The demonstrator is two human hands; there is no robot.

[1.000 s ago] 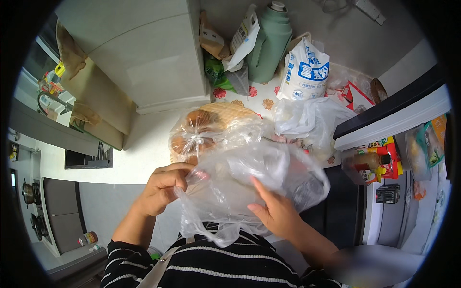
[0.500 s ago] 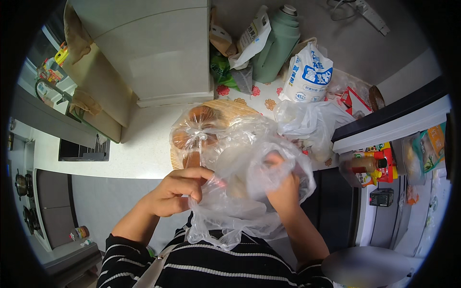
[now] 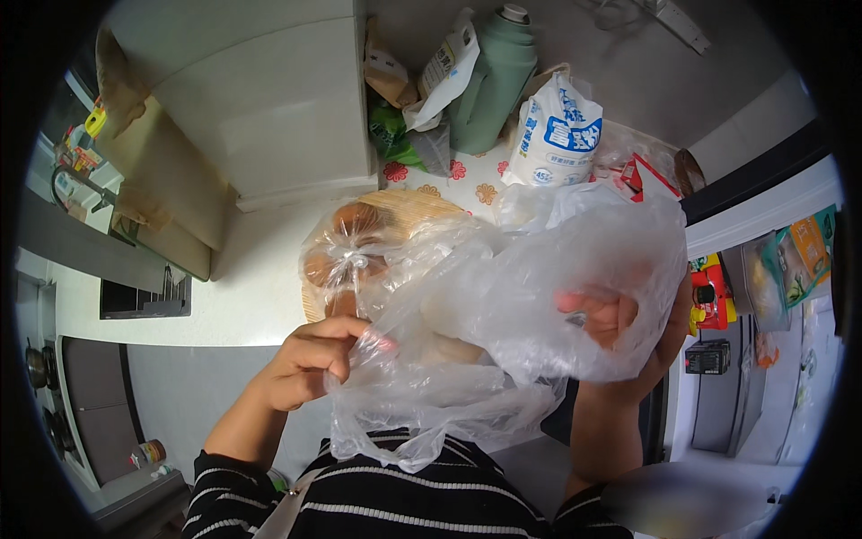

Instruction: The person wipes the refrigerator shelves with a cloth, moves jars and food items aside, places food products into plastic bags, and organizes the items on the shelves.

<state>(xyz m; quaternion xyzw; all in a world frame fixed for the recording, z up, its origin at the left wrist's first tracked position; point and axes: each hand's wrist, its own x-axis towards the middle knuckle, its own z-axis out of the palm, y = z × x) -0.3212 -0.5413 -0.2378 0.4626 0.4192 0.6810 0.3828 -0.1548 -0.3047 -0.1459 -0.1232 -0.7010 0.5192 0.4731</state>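
In front of my body a crumpled clear plastic bag (image 3: 431,395) hangs at the counter's edge, with something pale inside that I cannot make out. My left hand (image 3: 310,359) pinches its left side between thumb and fingers. On the right, my right hand (image 3: 615,319) shows hazily through another translucent plastic bag (image 3: 530,305), which billows around it; its fingers look curled in the film. Behind my left hand lies a knotted clear bag of round brown items (image 3: 357,220), resting on a woven straw mat (image 3: 426,202).
A white and blue packaged sack (image 3: 557,135) stands at the back beside a green thermos flask (image 3: 492,85). A flowered cloth (image 3: 462,184) lies beneath them. The pale counter (image 3: 251,278) runs left to a dark sink or rack (image 3: 148,296). Shelves with packets (image 3: 714,296) line the right.
My right hand has moved right, drawing the translucent bag out wide with it. My left hand keeps its pinch, and the whole view has shifted slightly.
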